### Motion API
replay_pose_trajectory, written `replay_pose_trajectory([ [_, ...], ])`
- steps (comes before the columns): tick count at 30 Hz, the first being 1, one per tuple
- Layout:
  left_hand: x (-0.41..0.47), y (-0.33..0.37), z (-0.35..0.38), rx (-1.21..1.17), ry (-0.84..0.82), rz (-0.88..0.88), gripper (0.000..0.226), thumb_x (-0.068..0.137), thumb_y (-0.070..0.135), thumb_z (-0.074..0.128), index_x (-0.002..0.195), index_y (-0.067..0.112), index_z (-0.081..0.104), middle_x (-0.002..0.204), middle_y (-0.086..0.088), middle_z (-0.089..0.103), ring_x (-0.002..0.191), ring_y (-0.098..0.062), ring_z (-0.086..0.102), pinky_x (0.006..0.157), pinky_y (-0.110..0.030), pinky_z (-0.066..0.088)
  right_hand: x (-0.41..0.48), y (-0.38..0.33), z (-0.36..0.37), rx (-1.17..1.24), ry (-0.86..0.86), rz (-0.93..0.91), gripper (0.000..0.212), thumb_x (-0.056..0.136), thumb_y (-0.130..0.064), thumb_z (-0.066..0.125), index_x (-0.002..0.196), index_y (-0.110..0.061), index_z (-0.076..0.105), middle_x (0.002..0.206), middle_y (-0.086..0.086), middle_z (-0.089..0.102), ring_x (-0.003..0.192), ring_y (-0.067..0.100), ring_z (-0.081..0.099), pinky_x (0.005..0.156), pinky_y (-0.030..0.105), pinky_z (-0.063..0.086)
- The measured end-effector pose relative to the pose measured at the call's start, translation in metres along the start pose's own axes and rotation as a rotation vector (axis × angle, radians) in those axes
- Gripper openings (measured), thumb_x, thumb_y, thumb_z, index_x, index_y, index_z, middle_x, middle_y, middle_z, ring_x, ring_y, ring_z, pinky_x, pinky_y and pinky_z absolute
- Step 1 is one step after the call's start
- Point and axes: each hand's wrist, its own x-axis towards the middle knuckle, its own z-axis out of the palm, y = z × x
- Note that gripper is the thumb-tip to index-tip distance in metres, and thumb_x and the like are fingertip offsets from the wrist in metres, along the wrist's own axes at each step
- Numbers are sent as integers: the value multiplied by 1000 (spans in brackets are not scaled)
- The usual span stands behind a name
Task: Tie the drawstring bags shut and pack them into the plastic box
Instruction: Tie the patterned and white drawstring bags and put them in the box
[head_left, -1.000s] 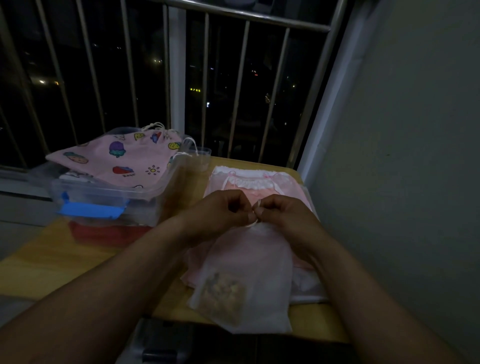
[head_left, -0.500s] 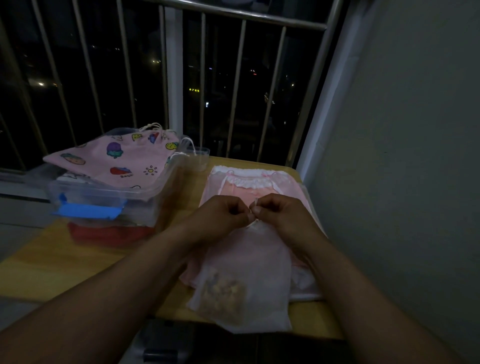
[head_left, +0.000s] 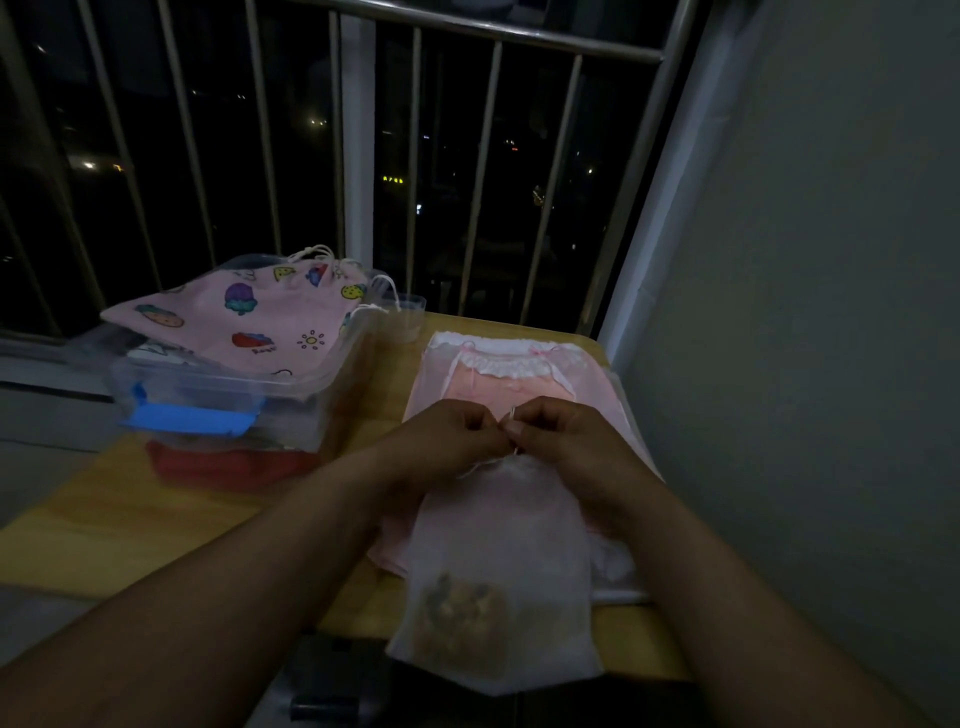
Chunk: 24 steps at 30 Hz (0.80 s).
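Since a second ago my hands have hardly shifted, but a small loop of the drawstring (head_left: 512, 415) now stands up between them. My left hand (head_left: 447, 441) and right hand (head_left: 566, 441) both pinch this string at the neck of the white mesh bag (head_left: 498, 561). It lies on the pink bags (head_left: 441, 384) on the table (head_left: 130, 519), to the right of the plastic box (head_left: 218, 395).

Colour rundown: the sheer bag (head_left: 498, 561) up front is a milky see-through white, white drawstring (head_left: 478, 467) too, with brownish-tan bits (head_left: 462, 623) showing through at the bottom. The stack of bags (head_left: 519, 387) under it is pale pink with white frilly trim. The printed bag (head_left: 234, 327) is pink with cartoon fruit in purple, red and yellow. The plastic box (head_left: 218, 387) is clear, blue latch (head_left: 192, 418), something red (head_left: 228, 462) inside. Counter (head_left: 130, 514) is yellowish wood, railing (head_left: 493, 36) silver-grey.
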Motion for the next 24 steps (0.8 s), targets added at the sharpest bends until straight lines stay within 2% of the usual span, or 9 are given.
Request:
replay_pose_trajectory([
  [2,2,0,3,166,53,57,23,93,29,68,75,17,61,69,2,60,61,-9,51,60,-26,39,2,1,2,-121,33,-49,10,95,-18,72,86,-21,76,90,2,75,90,18,69,94,45,55],
  [5,4,-3,8,279,110,150,12,94,25,65,85,18,65,80,0,65,72,-13,57,66,-29,41,1,-2,7,-313,71,-125,16,96,-18,70,84,-28,71,85,-10,71,84,6,65,81,24,49],
  [8,5,-6,10,309,136,226,18,97,24,62,80,18,65,74,2,62,69,-12,57,64,-29,40,0,-3,9,-364,100,-187,19,97,-15,68,86,-31,69,87,-12,72,84,-1,63,74,9,42],
  [10,4,-4,12,332,177,227,25,98,24,61,74,14,62,68,2,57,64,-9,51,60,-26,36,0,-2,11,-353,110,-206,17,96,-13,68,88,-28,70,89,-11,72,85,-2,63,73,6,41],
  [15,3,1,0,287,130,198,24,99,26,64,88,6,71,76,-4,67,70,-18,61,64,-30,42,1,-3,11,-323,131,-212,8,98,-17,67,98,-23,72,97,-10,73,93,0,63,78,8,42],
  [17,1,1,-7,179,56,178,24,98,23,67,90,1,69,72,-4,63,63,-13,56,62,-27,44,1,-4,9,-280,102,-206,10,99,-16,66,97,-22,73,95,-9,73,94,5,66,86,17,47],
  [20,-2,0,-12,10,-4,123,26,96,21,72,97,-5,67,74,-5,63,63,-12,55,59,-22,46,0,-4,6,-104,34,-145,11,100,-15,65,95,-19,74,94,-2,75,94,15,68,94,33,52],
  [22,-2,0,-14,-25,-22,111,27,96,24,72,95,-3,68,75,-2,65,64,-10,55,62,-22,46,0,-2,6,51,-3,-70,11,101,-16,64,98,-15,75,96,3,75,94,18,67,97,37,52],
  [24,-2,4,-15,19,-25,95,24,96,31,71,90,7,71,73,6,65,65,-5,55,65,-22,46,1,0,4,153,-17,4,12,100,-19,64,100,-14,76,99,6,75,95,18,67,97,38,52],
])
